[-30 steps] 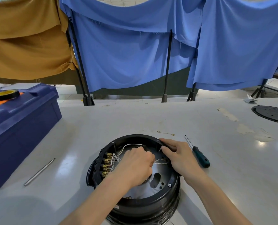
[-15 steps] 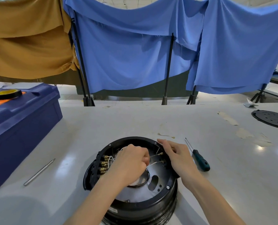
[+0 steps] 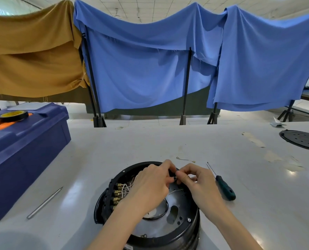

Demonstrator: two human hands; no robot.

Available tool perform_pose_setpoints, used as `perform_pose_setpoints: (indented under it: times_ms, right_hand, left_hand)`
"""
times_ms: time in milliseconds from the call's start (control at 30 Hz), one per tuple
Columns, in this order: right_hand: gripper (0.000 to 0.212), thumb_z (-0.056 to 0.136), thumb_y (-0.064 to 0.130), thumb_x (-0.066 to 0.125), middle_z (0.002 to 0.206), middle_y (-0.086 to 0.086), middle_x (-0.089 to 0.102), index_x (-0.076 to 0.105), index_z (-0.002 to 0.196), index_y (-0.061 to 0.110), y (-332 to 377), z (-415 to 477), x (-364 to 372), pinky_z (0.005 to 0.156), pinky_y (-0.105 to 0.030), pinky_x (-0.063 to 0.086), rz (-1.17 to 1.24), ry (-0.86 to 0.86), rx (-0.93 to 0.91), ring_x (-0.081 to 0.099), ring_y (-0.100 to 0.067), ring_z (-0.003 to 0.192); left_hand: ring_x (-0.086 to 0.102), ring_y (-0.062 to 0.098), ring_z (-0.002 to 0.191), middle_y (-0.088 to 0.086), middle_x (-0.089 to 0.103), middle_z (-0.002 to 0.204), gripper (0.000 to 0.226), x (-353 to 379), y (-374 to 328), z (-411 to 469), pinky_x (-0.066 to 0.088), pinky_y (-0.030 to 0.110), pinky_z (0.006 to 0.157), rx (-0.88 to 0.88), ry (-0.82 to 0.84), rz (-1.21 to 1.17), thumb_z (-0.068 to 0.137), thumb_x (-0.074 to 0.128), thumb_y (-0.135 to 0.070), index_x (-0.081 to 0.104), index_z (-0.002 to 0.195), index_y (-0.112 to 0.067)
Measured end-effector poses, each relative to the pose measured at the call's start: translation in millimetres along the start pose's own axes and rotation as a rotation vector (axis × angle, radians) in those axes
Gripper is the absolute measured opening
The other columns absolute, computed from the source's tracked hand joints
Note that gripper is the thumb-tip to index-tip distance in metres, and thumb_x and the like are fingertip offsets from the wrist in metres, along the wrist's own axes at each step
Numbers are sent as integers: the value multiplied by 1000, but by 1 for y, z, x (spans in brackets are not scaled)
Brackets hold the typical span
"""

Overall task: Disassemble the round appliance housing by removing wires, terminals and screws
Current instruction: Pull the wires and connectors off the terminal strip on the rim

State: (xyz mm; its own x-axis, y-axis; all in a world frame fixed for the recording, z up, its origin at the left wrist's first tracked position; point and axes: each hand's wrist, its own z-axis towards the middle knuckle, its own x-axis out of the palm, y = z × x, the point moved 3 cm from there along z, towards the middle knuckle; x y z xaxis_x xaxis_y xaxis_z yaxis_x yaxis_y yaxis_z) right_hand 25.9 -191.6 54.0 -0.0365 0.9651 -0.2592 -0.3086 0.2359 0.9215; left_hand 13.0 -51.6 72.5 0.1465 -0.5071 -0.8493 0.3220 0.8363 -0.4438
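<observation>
2 hands meeting fingertip to fingertip over housing (image 3: pixel 150 230) far rim: left hand (image 3: pixel 152 184) and right hand (image 3: pixel 198 183) both pinched on thin wire (image 3: pixel 174 177); terminals (image 3: pixel 118 192) leftward, nearer left hand.

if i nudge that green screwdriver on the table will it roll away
Probably a little: the screwdriver lies flat on the smooth, glossy table, and its handle looks rounded. It likely would not go far, since the thin shaft should make it curve. It looks small, so likely light and easily knocked.

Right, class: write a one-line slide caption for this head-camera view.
Both hands, left and right, pinch a thin wire at the far rim of the round black housing; a green-handled screwdriver lies beside it.
</observation>
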Motion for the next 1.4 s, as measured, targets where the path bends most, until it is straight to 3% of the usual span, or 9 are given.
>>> perform_pose_setpoints:
  times_ms: [267, 400, 533, 833, 967, 1067, 1200, 1300, 1400]
  right_hand:
    - [22, 87, 27, 70, 56, 4, 66, 68, 67, 17, -11, 28, -24, 61, -21, 43, -107, -339, 41, 60, -7, 58]
    - [30, 91, 22, 66, 58, -4, 65, 65, 64, 10, -40, 61, -50, 62, -30, 48, -163, -509, 230, 64, -17, 57]
    - [35, 94, 17, 60, 51, -10, 64, 65, 66, -3, -74, 85, -37, 49, -23, 43, -312, -447, 350, 63, -13, 43]
    - [27, 95, 20, 59, 83, -22, 66, 61, 85, -5, -103, 111, -26, 62, -35, 46, -554, -421, 431, 63, -36, 77]
    - [31, 93, 27, 62, 66, -11, 68, 68, 80, 0, -73, 99, -29, 63, -33, 53, -412, -394, 274, 68, -28, 62]
    - [30, 88, 40, 66, 61, 1, 70, 73, 73, 15, -31, 75, -19, 57, -24, 52, -251, -123, 142, 65, -10, 51]
    - [12, 88, 32, 68, 90, 12, 73, 73, 96, 25, -7, 43, -1, 65, -12, 47, -458, 201, 28, 67, -3, 75]
    - [20, 94, 13, 59, 101, 3, 73, 73, 107, 13, -7, 33, 5, 80, -15, 50, -420, 207, -41, 67, -10, 90]
    - [22, 94, 12, 59, 107, 1, 71, 73, 111, 11, -13, 29, 3, 78, -6, 45, -322, 142, -10, 66, -9, 97]
  left_hand:
    - [42, 5, 116, -24, 50, 126, 85, -7, 13, 11, 36, 26, 96, 30, -107, -110, 72, 73, -47, 21, 139, -50]
    - [20, 5, 134, -16, 25, 152, 71, -11, 47, 8, 16, 26, 111, -50, -131, 51, 89, 60, -41, 21, 147, -34]
    - [27, 11, 137, -11, 30, 151, 55, -1, 61, 7, 14, 26, 113, -119, -12, 100, 96, 49, -38, 29, 147, -28]
    - [34, 7, 130, -15, 37, 143, 44, 4, 68, 8, 17, 22, 108, -97, -64, 88, 100, 43, -29, 34, 143, -30]
    - [34, 14, 131, -12, 40, 144, 42, 2, 69, 7, 21, 28, 112, -150, -52, -27, 100, 43, -25, 38, 142, -28]
    - [34, 14, 133, -8, 41, 145, 42, 0, 65, 7, 21, 32, 114, -166, -39, -49, 101, 42, -21, 38, 142, -24]
    - [36, 18, 134, -5, 46, 138, 39, -2, 54, 4, 23, 35, 113, -189, -20, -102, 101, 43, -25, 42, 140, -24]
    - [24, 10, 139, -13, 42, 139, 37, 0, 35, -5, 12, 38, 116, -86, -35, -91, 92, 56, -40, 54, 128, -30]
    - [49, 12, 110, -9, 60, 111, 36, 14, 9, -10, 34, 30, 99, 29, 83, -31, 81, 65, -49, 67, 107, -25]
